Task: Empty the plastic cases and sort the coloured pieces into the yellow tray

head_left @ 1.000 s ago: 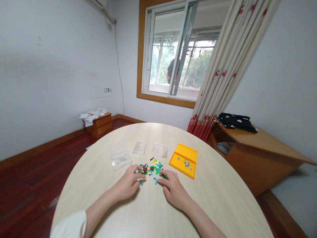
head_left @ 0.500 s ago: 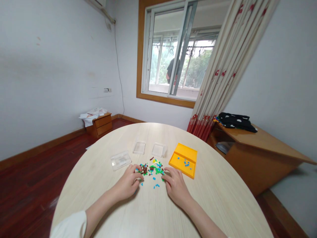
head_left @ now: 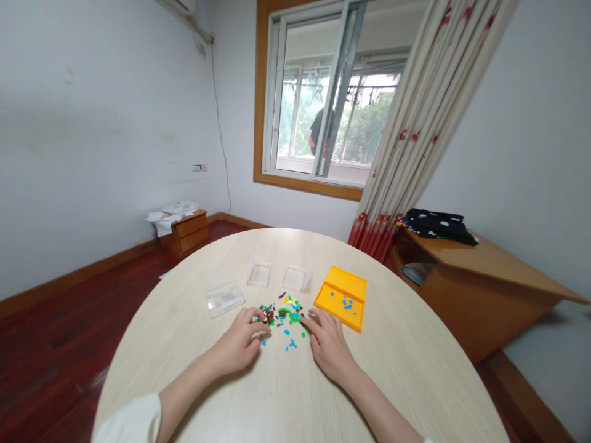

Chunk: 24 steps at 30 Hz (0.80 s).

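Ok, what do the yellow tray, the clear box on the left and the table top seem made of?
Yellow tray: probably opaque plastic, judging by its even colour and moulded rim. Clear box: transparent plastic; the surface beneath shows through. Table top: pale matte wood or wood-look laminate, with fine straight grain.

**Right hand shifts toward the tray**

The right hand (head_left: 330, 347) has slid rightward along the edge of the pile (head_left: 282, 312), so its fingertips are now nearer the tray (head_left: 344, 277). A few blue bits (head_left: 290, 344) have been drawn out of the pile and lie apart between the hands. The left hand (head_left: 237, 344) has edged slightly forward.
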### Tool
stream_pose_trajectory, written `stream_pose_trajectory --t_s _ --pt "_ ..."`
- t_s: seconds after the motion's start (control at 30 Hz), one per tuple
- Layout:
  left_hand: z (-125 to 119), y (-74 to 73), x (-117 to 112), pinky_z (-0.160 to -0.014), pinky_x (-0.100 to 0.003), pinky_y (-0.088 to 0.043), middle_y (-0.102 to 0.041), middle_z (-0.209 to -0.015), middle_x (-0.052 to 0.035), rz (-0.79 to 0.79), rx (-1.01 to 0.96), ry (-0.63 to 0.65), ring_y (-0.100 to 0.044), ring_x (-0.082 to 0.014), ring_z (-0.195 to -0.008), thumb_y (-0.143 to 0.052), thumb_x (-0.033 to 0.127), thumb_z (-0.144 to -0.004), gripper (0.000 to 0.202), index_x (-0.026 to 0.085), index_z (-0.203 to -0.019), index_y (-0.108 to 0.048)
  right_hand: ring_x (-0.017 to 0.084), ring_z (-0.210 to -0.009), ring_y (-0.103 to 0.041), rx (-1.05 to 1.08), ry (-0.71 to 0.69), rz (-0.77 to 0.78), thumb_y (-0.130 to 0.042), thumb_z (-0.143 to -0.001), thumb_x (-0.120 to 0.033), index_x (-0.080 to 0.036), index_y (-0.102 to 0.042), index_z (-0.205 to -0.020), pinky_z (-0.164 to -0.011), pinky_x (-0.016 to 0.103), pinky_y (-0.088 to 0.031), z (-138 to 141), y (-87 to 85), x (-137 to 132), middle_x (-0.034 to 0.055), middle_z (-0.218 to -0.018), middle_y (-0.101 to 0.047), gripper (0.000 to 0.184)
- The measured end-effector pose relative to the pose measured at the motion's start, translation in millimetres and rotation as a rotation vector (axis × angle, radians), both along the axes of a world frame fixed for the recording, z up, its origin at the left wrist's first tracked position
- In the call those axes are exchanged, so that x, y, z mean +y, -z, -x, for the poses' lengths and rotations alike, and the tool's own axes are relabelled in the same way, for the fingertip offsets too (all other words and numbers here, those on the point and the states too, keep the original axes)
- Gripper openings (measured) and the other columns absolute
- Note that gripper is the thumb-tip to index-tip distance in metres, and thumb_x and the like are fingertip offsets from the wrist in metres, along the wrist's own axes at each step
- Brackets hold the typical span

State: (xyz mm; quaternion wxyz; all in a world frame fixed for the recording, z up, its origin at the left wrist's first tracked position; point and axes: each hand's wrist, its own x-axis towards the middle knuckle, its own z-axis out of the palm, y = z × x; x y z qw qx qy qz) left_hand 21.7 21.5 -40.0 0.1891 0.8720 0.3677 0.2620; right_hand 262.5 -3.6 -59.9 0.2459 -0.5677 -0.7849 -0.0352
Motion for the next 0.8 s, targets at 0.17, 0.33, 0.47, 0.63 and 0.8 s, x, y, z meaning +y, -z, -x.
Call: stream_pose_trajectory --t_s 0.17,0.33,0.47,0.63,0.8 --pt "0 -1.7 -1 -0.095 -0.040 -0.038 -0.049 -0.109 -0.0077 0.000 -0.001 0.004 -0.044 -0.0217 -0.105 -0.039 0.000 -0.070 0.041 0.020 -0.096 -0.064 0.023 -0.114 -0.047 -0.060 0.134 0.044 -0.045 -0.080 -0.005 -0.018 -0.065 -0.101 -0.097 0.039 -0.031 -1 -9.6 1 0.0109 -0.119 -0.057 0.033" --pt "0 -3.6 0 -0.092 -0.038 -0.038 -0.052 -0.105 -0.0063 0.016 -0.023 -0.022 -0.045 -0.0210 -0.102 -0.039 0.000 -0.070 0.031 0.018 -0.076 -0.064 0.024 -0.094 -0.057 -0.227 0.290 0.178 -0.045 -0.083 -0.011 -0.013 -0.069 -0.082 -0.083 0.034 -0.036 -3 -33.6 -2 0.0121 -0.094 -0.066 0.024" --pt "0 -2.7 2 -0.086 -0.036 -0.040 -0.055 -0.094 -0.0060 0.056 -0.059 -0.063 -0.048 -0.0199 -0.094 -0.038 0.000 -0.068 0.028 0.017 -0.067 -0.061 0.023 -0.083 -0.061 -0.305 0.305 0.283 -0.041 -0.083 -0.008 -0.011 -0.070 -0.079 -0.072 0.031 -0.039 3 -43.0 -11 0.0137 -0.084 -0.067 0.029" --pt "1 -0.2 5 -0.079 -0.034 -0.042 -0.056 -0.081 -0.0054 0.066 -0.077 -0.088 -0.050 -0.0197 -0.086 -0.037 0.002 -0.070 0.027 0.017 -0.067 -0.059 0.019 -0.075 -0.062 -0.189 0.038 0.298 -0.038 -0.079 -0.002 -0.015 -0.068 -0.074 -0.068 0.028 -0.043 16 -37.0 -25 0.0095 -0.079 -0.066 0.033" --pt "1 0.6 6 -0.078 -0.033 -0.042 -0.056 -0.079 -0.0053 0.050 -0.077 -0.108 -0.051 -0.0197 -0.085 -0.037 0.003 -0.070 0.027 0.016 -0.068 -0.060 0.017 -0.091 -0.058 0.085 -0.207 0.198 -0.038 -0.079 -0.002 -0.018 -0.066 -0.093 -0.083 0.028 -0.045 25 -23.6 -31 0.0059 -0.093 -0.065 0.035"
